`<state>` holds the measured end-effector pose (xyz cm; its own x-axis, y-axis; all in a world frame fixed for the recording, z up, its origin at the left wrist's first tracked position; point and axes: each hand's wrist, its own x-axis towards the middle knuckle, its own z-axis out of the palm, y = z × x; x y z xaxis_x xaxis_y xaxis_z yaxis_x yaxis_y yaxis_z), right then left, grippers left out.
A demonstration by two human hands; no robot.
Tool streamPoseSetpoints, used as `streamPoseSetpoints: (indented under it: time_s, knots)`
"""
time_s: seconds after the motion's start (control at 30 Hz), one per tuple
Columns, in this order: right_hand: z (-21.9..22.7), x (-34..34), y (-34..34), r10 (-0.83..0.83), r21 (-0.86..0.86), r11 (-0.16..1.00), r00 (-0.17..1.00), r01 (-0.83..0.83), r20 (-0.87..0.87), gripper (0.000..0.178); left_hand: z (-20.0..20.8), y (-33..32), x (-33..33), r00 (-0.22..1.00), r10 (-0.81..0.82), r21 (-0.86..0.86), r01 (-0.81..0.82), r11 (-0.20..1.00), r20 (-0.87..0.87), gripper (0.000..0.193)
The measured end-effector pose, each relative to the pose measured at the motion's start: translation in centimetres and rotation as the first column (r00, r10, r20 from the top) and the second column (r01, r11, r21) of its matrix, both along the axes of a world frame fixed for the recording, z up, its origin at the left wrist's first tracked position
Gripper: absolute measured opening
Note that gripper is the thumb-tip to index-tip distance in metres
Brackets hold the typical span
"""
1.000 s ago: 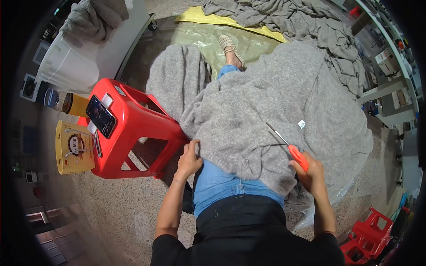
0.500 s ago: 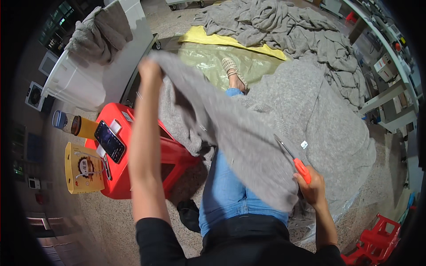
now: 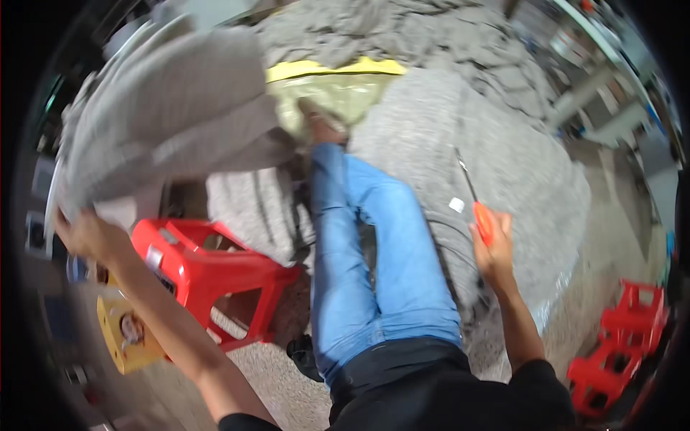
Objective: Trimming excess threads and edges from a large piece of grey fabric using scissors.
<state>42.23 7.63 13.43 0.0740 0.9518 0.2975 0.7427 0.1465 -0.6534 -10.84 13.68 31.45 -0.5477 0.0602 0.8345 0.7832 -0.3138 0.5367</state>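
— Swept off the lap and up to the left since half a second earlier: grey knit piece (image 3: 180,118), now billowed above and beyond the red stool (image 3: 192,269), baring blue jeans (image 3: 395,266).
— And the fingers?
— Right hand (image 3: 496,248): wrapped around an orange-handled tool (image 3: 479,211), tip out over a spread grey knit (image 3: 528,165), shaft near its white tag (image 3: 456,205). Left hand (image 3: 95,233): blurred, but seemingly closed on the piece's near edge.
— Dangers, nearest first?
— Possibly a snagged or pierced loop in the spread knit, from a careless dip of the tip. Farther left, perhaps a nudged stool or a dropped piece, from a wide swing on a one-handed hold.
— Surface and room?
— Speckled floor (image 3: 266,381) underfoot; red plastic stools (image 3: 622,337) at lower right; then plastic sheeting (image 3: 359,97), a yellow strip (image 3: 338,67), a rumpled grey heap (image 3: 359,29) and, at right, a pale table (image 3: 586,99).
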Motion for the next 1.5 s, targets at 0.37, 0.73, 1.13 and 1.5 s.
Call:
streamPoseSetpoints:
  time_s: [0.37, 0.73, 1.13, 1.5]
  knots:
    - [-14.0, 8.1, 3.3, -0.098, 0.109, 0.992, 0.934, 0.064, 0.344, 0.061, -31.0, -8.2, 18.4, 0.903, -0.226, -0.843, 0.423, 0.331, 0.364, 0.016]
    - [-13.2, 7.7, 3.2, 0.008, -0.065, 0.998, 0.955, 0.012, 0.296, 0.042, -30.5, -3.4, 38.2, -0.289, 0.079, 0.294, 0.955, -0.046, 0.954, 0.032]
    - [3.9, 6.5, -8.2, 0.079, -0.341, 0.939, 0.991, -0.037, 0.110, 0.029, -29.1, 5.5, 39.1, -0.654, -0.006, 0.551, 0.633, 0.543, 0.757, 0.047]
    - [4.0, 7.3, -15.2, 0.394, -0.770, 0.631, 0.894, -0.095, 0.213, 0.031, -26.6, -9.0, 30.3, -0.336, -0.077, 0.344, 0.925, 0.163, 0.939, 0.030]
